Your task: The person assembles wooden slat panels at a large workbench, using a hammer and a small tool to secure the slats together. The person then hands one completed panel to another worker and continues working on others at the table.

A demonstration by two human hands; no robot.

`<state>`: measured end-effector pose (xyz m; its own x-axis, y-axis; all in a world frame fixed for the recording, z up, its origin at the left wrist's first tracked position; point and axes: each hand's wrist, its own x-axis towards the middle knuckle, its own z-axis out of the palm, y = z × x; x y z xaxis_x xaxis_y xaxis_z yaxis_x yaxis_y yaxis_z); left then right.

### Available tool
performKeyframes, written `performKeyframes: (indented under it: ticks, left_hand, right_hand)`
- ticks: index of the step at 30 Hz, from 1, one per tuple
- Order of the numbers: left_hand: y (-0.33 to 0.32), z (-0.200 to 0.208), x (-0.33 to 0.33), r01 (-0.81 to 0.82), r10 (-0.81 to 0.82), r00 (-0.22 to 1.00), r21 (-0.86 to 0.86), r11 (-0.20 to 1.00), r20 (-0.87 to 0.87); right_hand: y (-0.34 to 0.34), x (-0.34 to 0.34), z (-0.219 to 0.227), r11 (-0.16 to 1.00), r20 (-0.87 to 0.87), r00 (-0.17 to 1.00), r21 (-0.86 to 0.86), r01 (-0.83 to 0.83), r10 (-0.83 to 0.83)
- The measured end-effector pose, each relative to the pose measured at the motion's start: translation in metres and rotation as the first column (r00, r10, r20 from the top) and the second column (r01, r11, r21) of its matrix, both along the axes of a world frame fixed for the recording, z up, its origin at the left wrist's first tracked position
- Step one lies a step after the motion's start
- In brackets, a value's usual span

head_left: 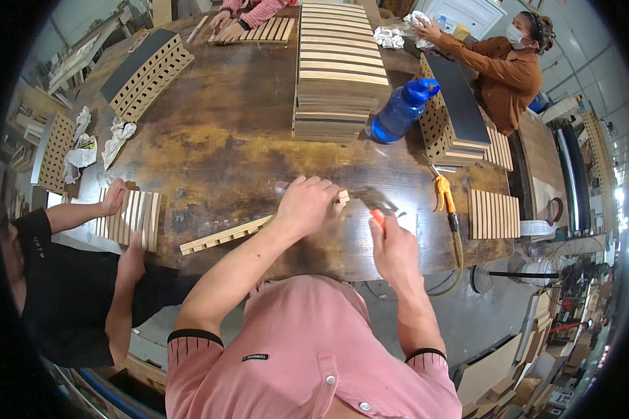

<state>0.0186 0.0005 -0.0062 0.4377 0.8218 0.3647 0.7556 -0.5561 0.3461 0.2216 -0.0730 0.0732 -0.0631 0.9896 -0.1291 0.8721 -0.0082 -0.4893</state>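
My left hand (306, 204) grips a slatted wooden panel (227, 235) near its right end. The panel stands on its long edge, slanting across the table in front of me, and my forearm hides part of it. My right hand (396, 250) is closed round the orange handle of a hammer (378, 216). Motion blurs the hammer's dark head, which is just right of the panel's end and apart from it. Further right lies an air blow gun (444, 194) with a yellow-orange body and a hose.
Stacked slatted panels (339, 70) rise ahead, beside a blue water bottle (402, 112). Dark-topped perforated stacks (451, 105) stand right and far left. Another slatted panel (495, 214) lies at right. A co-worker at left handles a panel (129, 220); two others work across the table.
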Motion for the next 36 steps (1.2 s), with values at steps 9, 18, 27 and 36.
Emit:
performKeyframes:
  ticks: [9,18,27,36]
  left_hand:
    - [0.011,0.010,-0.002,-0.009,0.006,0.999,-0.074,0.997,-0.040]
    - [0.018,0.023,-0.005,0.010,-0.021,0.999,-0.213,0.977,-0.049]
    - [0.032,0.044,-0.011,-0.023,0.027,1.000,-0.587,0.809,-0.001]
    - [0.094,0.012,0.004,-0.052,-0.040,0.989,-0.582,0.811,-0.145]
  right_hand:
    - [0.003,0.020,-0.009,0.973,-0.249,0.962,0.171,0.154,-0.109]
    - [0.002,0.053,-0.098,0.937,-0.339,0.912,0.175,0.304,-0.232]
    - [0.003,0.049,-0.139,0.891,-0.325,0.935,0.368,0.266,-0.145]
    - [-0.011,0.017,-0.169,0.951,-0.428,0.895,0.206,0.229,-0.123]
